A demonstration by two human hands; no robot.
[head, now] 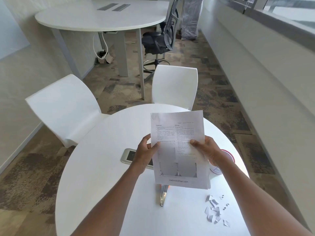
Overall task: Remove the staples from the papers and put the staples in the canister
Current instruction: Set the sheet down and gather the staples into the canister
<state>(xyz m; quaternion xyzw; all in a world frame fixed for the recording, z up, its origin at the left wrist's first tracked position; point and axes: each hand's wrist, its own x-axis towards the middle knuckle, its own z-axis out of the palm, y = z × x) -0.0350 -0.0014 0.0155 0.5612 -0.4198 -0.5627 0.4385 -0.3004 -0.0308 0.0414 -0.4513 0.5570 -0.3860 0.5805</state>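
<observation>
I hold a printed stack of papers [179,143] upright above the round white table [105,176]. My left hand [146,149] grips its left edge with the thumb on the front. My right hand [206,149] grips the right edge the same way. A metal staple remover [163,195] lies on the table below the papers, partly hidden by them. Loose staples [224,206] and torn paper scraps [214,211] lie at the front right. A canister [229,155] with a red rim stands behind my right wrist, mostly hidden.
A grey power socket panel [127,156] is set into the table's middle, behind my left hand. Two white chairs [175,86] stand at the table's far side. A larger white table and a black office chair [160,40] are farther back.
</observation>
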